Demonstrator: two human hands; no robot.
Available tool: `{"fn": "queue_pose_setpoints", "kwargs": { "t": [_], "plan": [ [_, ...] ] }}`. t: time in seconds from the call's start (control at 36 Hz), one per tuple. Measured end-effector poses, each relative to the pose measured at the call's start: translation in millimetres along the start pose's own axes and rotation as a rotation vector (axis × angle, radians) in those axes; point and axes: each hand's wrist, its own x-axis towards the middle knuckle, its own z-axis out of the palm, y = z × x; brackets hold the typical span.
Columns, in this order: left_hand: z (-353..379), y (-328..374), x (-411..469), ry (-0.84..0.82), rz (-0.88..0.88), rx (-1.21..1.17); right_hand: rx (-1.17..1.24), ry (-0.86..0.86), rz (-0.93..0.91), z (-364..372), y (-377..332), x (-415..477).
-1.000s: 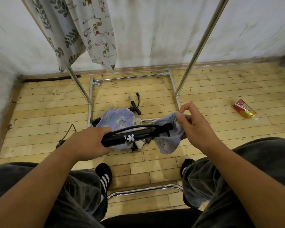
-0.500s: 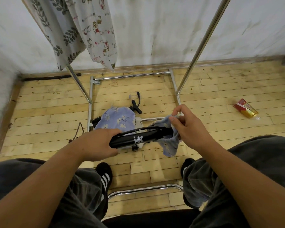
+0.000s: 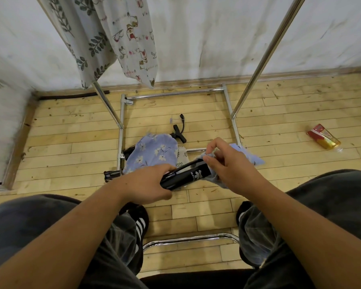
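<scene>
My left hand [image 3: 152,183] grips a black cylinder with a white trefoil logo [image 3: 186,176], held slanting up to the right above the floor. My right hand [image 3: 229,163] pinches a pale blue cloth [image 3: 248,156] against the cylinder's upper end; the cloth trails out to the right behind the hand. The far tip of the cylinder is hidden by my right hand and the cloth.
A blue floral cloth [image 3: 152,152] lies on the wooden floor inside a chrome clothes rack base [image 3: 121,130], beside a black pump part [image 3: 178,133]. Patterned fabrics [image 3: 131,38] hang from the rack at the upper left. A red and gold packet [image 3: 323,136] lies at right. My knees flank a chrome chair bar [image 3: 188,239].
My right hand has slid down and left along the cylinder with the cloth. My left hand has tilted the cylinder steeper and drawn it closer.
</scene>
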Motion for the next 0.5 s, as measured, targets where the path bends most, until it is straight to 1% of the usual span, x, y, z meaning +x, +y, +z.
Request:
{"fn": "queue_pose_setpoints", "kwargs": {
  "t": [0.22, 0.39, 0.5],
  "plan": [
    [-1.0, 11.9, 4.3, -0.081, -0.013, -0.075, 0.004, -0.048, -0.011, 2.2, 2.4, 2.2],
    [-7.5, 24.2, 0.0, -0.208, -0.005, -0.278, 0.097, -0.100, 0.021, 4.4, 7.0, 4.7],
    [-8.5, 27.3, -0.9, -0.242, -0.008, -0.401, 0.111, -0.114, -0.002, 5.4, 7.2, 4.9]
  ]
}}
